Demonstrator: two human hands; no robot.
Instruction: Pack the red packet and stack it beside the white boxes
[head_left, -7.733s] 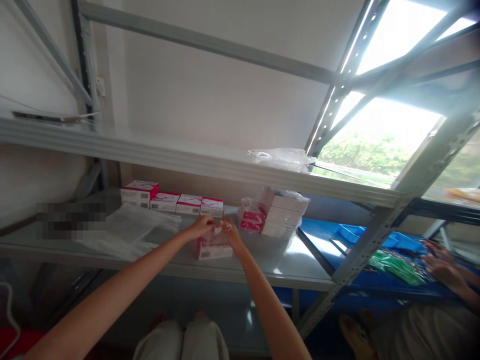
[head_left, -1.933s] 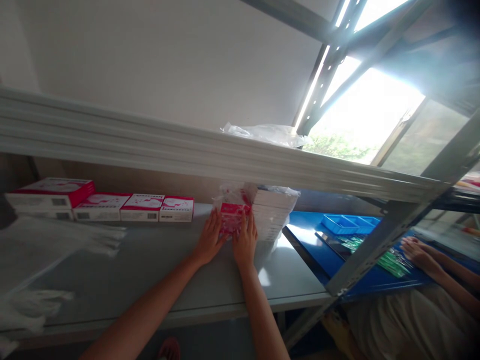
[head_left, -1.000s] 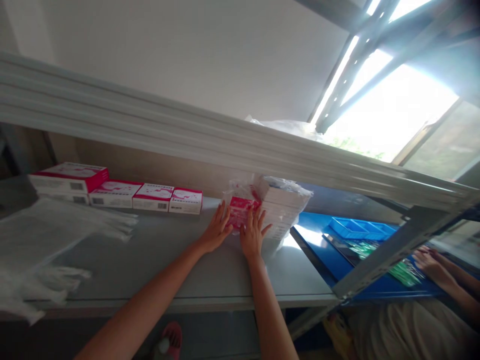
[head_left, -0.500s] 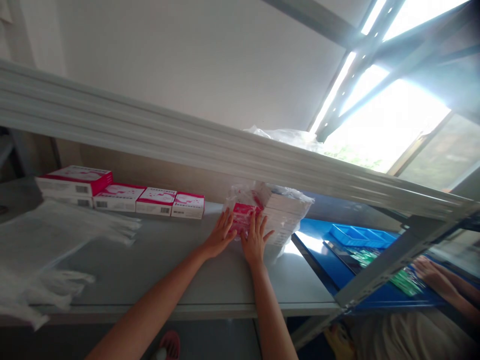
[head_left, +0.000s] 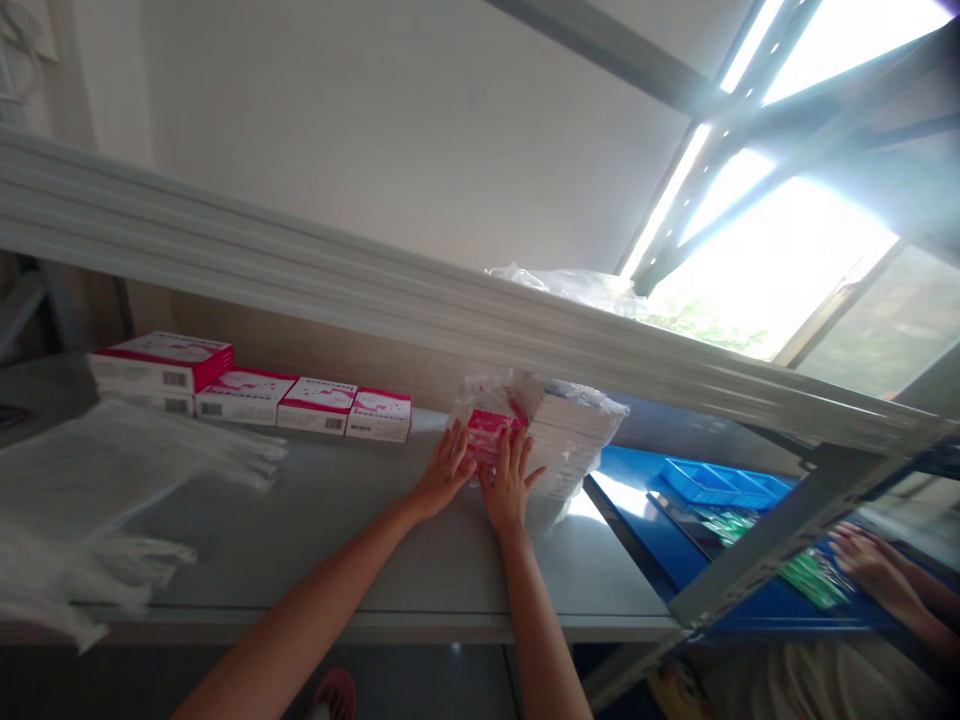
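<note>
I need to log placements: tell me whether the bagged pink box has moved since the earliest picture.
Yes. The bagged pink box has gone from the shelf's front, away from the person, to the back beside the white stack; left hand and right hand press it.

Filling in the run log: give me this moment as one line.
left hand: flat on bagged pink box | right hand: flat on it | box: on shelf beside wrapped stack

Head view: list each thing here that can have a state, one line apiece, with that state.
Left hand: open, flat against the bagged red boxes.
Right hand: open, fingers spread on the same pack.
Bagged red boxes: wrapped in clear plastic, standing beside the white stack.
White stack: piled, plastic-covered.
Row of red-and-white boxes: closed, lined along the shelf back.
Clear bags: empty, lying flat.
Blue tray: open-topped.
</note>
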